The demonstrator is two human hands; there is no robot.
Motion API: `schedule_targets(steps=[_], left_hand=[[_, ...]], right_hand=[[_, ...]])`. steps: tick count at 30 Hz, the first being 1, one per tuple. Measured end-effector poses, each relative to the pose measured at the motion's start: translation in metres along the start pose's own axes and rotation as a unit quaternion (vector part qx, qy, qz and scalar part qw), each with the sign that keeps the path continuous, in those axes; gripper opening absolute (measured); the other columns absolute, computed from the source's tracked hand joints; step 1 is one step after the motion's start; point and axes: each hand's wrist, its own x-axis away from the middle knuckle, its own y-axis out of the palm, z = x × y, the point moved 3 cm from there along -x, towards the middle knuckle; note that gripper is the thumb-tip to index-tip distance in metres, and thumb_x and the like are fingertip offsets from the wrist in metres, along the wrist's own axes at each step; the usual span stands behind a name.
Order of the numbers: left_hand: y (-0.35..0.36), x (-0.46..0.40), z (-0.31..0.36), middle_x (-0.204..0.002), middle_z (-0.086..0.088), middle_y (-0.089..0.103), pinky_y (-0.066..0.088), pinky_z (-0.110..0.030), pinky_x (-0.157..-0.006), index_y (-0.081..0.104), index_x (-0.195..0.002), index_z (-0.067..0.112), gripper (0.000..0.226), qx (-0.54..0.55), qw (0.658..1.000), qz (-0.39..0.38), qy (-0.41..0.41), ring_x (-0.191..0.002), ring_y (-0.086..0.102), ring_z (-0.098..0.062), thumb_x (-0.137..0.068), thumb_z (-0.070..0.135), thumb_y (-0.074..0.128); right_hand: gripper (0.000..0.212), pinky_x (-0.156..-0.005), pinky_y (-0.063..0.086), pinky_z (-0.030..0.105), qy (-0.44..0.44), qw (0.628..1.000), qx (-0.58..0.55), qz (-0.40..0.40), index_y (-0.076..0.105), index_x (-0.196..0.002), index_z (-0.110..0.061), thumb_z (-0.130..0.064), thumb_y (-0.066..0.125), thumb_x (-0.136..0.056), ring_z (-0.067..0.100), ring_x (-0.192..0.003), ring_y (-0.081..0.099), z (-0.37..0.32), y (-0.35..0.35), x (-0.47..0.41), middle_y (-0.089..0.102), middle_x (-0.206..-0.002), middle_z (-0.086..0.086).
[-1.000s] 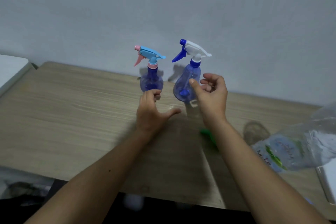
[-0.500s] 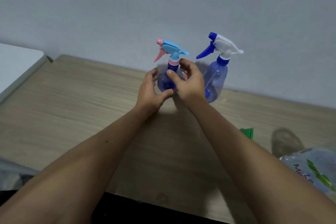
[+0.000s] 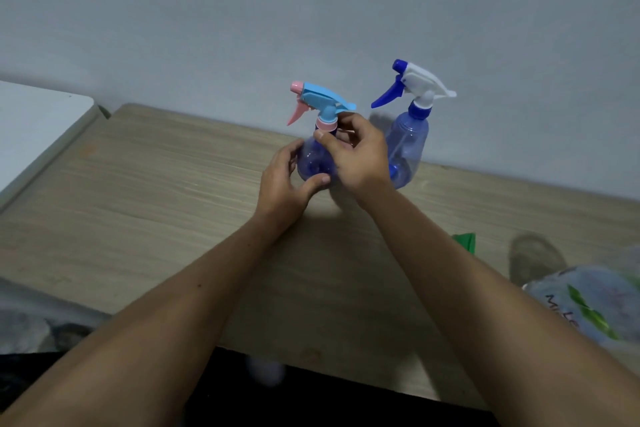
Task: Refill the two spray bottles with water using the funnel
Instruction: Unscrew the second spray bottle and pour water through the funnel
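With both spray heads on and no water poured, left hand cups the pink-capped bottle while right hand pinches its collar, just left of the white-topped bottle.

Head view: my only camera, looking forward and down across the wooden table toward the wall at 12 o'clock.
Nearness: forearm's reach.
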Motion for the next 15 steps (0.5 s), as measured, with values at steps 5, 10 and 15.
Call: schedule_targets(steps=[5,10,15], left_hand=[[-0.014,0.04,0.021,-0.144,0.004,0.063,0.052,-0.025,-0.109,0.053,-0.148,0.019,0.085,0.0,1.0,-0.006,-0.009,-0.128,0.061,-0.005,-0.075,0.031,0.095],[-0.009,0.089,0.052,-0.138,-0.005,0.066,0.047,-0.012,-0.103,0.057,-0.144,0.008,0.08,-0.001,0.999,-0.006,0.037,-0.124,0.064,-0.013,-0.076,0.027,0.095],[0.018,0.152,0.071,-0.133,-0.01,0.069,0.057,-0.043,-0.106,0.059,-0.139,0.003,0.086,0.045,0.999,-0.025,0.018,-0.121,0.069,-0.021,-0.07,0.044,0.09]], right_hand=[[0.034,-0.073,0.053,0.007,0.006,1.0,-0.01,-0.012,0.068,-0.124,-0.009,-0.011,0.08,-0.093,-0.011,-0.085,0.071,-0.008,-0.015,0.037,0.075,-0.103,-0.007],[0.033,-0.084,0.059,0.02,-0.003,0.998,-0.056,0.004,0.067,-0.12,0.001,-0.002,0.08,-0.091,0.007,-0.093,0.077,-0.016,-0.044,0.087,0.078,-0.104,0.007],[0.032,-0.093,0.062,0.034,-0.001,0.999,-0.034,0.033,0.07,-0.117,-0.007,-0.001,0.081,-0.087,0.02,-0.098,0.077,-0.014,-0.082,0.152,0.079,-0.107,0.011]])
